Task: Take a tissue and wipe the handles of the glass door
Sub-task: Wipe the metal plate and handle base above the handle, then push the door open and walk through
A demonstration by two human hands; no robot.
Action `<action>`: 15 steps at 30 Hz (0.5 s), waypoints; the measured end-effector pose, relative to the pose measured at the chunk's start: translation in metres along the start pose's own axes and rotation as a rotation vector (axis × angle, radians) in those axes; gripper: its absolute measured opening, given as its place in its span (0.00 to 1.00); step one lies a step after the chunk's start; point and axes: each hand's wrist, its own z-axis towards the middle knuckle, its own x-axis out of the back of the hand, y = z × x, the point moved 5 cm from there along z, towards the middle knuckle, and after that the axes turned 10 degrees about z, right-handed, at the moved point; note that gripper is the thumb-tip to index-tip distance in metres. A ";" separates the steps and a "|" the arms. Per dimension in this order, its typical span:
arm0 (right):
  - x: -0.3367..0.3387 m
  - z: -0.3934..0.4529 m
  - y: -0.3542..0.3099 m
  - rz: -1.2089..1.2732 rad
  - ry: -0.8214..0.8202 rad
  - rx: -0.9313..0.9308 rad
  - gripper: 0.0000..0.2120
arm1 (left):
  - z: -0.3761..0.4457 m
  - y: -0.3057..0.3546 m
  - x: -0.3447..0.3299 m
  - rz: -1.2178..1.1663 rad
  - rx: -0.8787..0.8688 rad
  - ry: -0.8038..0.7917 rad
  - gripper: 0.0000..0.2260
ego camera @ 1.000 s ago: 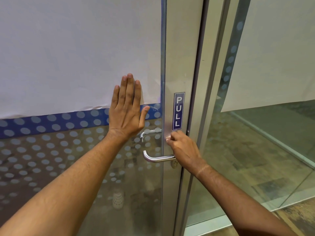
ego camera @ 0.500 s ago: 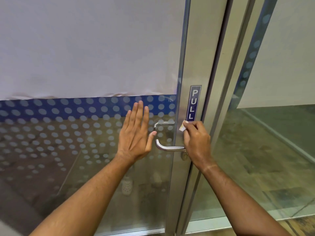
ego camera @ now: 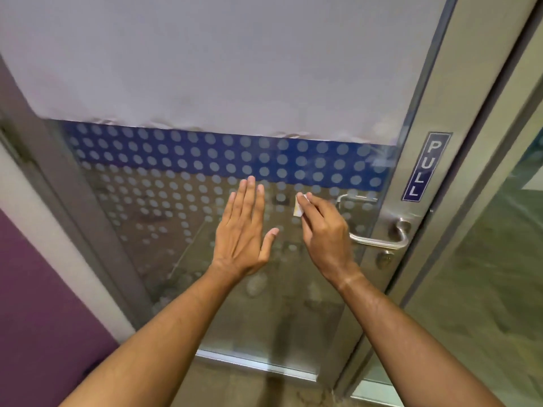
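Note:
A glass door with a dotted blue band fills the head view. Its silver lever handle sits on the metal stile at the right, and a second handle shows through the glass behind it. My left hand lies flat on the glass, fingers spread upward. My right hand is just left of the near handle, off it, pinching a small folded white tissue at its fingertips. The hand hides the handle's free end.
A blue PULL sign is stuck on the stile above the handle, and a keyhole sits below it. A white sheet covers the upper glass. A purple wall stands left; a fixed glass panel stands right.
My right hand has left the stile by the handle and moved left over the glass with the tissue. The view has swung left, so the door and handle sit further right.

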 end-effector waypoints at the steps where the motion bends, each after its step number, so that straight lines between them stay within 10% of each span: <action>1: -0.010 0.001 -0.009 0.017 -0.014 0.019 0.18 | -0.005 -0.011 0.001 0.014 0.021 -0.014 0.37; 15: -0.186 0.026 -0.173 0.211 -0.186 0.172 0.17 | -0.103 -0.220 0.011 0.097 0.261 -0.126 0.38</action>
